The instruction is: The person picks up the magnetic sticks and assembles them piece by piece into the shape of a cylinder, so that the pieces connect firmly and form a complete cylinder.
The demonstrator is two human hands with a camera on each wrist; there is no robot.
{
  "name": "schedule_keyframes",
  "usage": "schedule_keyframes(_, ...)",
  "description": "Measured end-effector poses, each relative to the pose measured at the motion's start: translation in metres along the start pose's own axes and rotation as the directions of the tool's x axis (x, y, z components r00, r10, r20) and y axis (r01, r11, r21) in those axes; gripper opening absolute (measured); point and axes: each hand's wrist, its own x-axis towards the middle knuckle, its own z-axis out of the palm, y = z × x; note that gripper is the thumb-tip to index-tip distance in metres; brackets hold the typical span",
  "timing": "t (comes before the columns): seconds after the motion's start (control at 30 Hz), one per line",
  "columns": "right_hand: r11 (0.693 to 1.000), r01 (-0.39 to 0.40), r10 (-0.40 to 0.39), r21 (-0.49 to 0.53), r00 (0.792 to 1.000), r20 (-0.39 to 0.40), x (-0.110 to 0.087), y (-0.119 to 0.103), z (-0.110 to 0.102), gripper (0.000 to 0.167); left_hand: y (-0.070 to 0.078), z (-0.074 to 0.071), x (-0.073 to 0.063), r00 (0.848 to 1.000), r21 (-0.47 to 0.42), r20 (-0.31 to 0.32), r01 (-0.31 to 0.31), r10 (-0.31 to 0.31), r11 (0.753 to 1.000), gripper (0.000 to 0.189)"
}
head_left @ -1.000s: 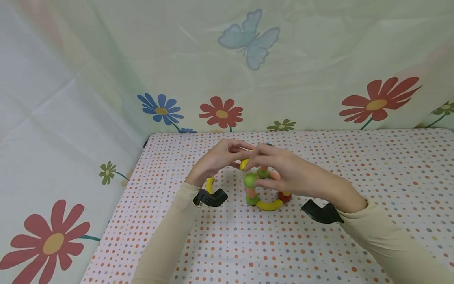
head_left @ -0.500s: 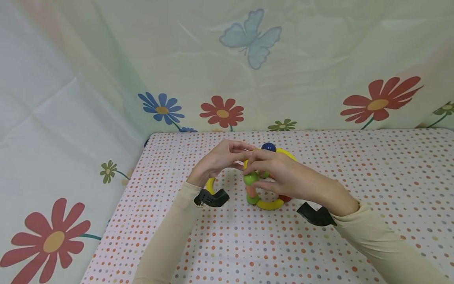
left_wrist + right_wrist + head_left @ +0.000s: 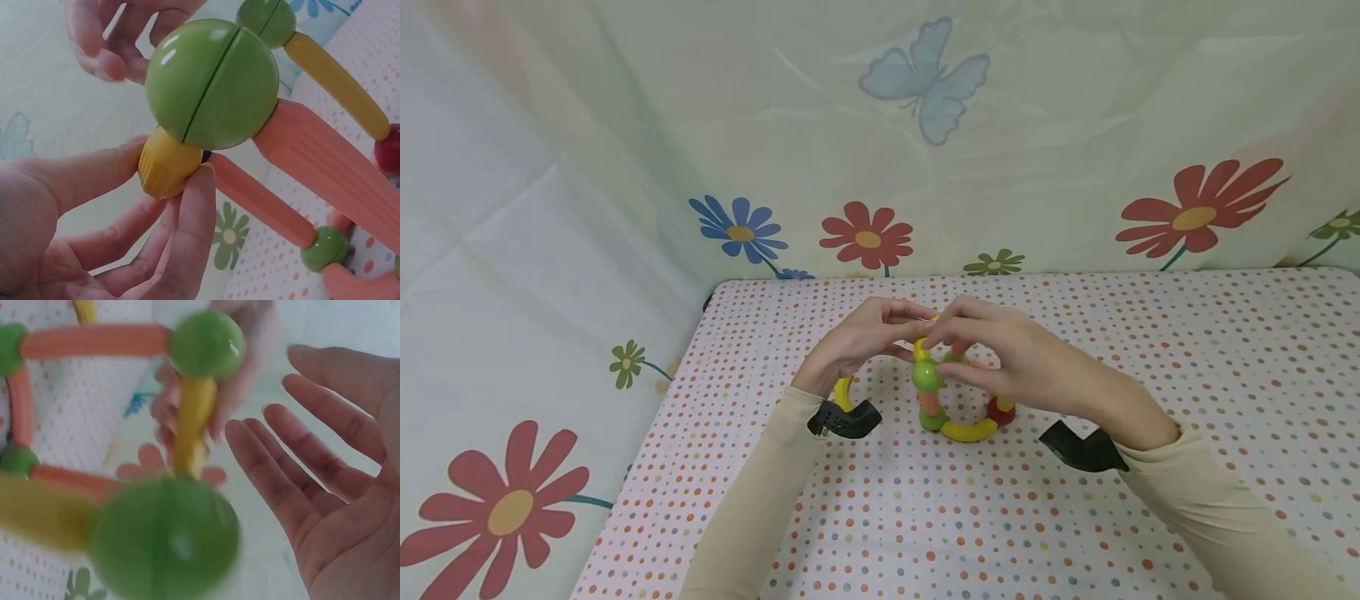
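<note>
A toy structure of coloured balls and sticks stands on the table. In the head view, a green ball (image 3: 927, 375) tops an orange upright stick (image 3: 929, 402); a curved yellow stick (image 3: 968, 431) runs along the base to a red ball (image 3: 1002, 412). My left hand (image 3: 865, 333) pinches a yellow stick (image 3: 167, 164) that joins the green ball, thumb on one side and fingers on the other. My right hand (image 3: 1018, 354) hovers at the structure's right. Its fingers are apart and hold nothing in the right wrist view, beside the yellow stick (image 3: 195, 422).
A separate-looking yellow curved piece (image 3: 843, 392) lies by the left wrist, partly hidden. The dotted tablecloth (image 3: 895, 517) covers the table, whose back edge meets a flowered cloth backdrop (image 3: 1045, 167).
My right hand reached in to the green ball half a second ago, then drew back up and right. It now covers the blue ball at the back. The left hand stays nearly still.
</note>
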Motion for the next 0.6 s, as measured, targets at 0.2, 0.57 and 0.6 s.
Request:
schedule_keyframes(0.2, 0.996, -0.075, 0.083, 0.057, 0.985, -0.152, -0.007, 0.017, -0.030, 0.030, -0.005, 0.000, -0.002, 1.000, 0.027, -0.012, -0.015, 0.016, 1.000, 0.035)
schedule_keyframes(0.57, 0.898, -0.405, 0.407, 0.173, 0.913, 0.029, -0.039, 0.093, -0.014, 0.032, -0.049, 0.017, -0.023, 0.997, 0.447, -0.064, 0.062, -0.037, 0.892, 0.057)
schedule_keyframes(0.6, 0.887, -0.423, 0.416, 0.184, 0.906, 0.073, -0.041, 0.097, -0.008, 0.034, -0.054, 0.022, -0.025, 0.997, 0.498, -0.047, 0.074, -0.059, 0.864, 0.065)
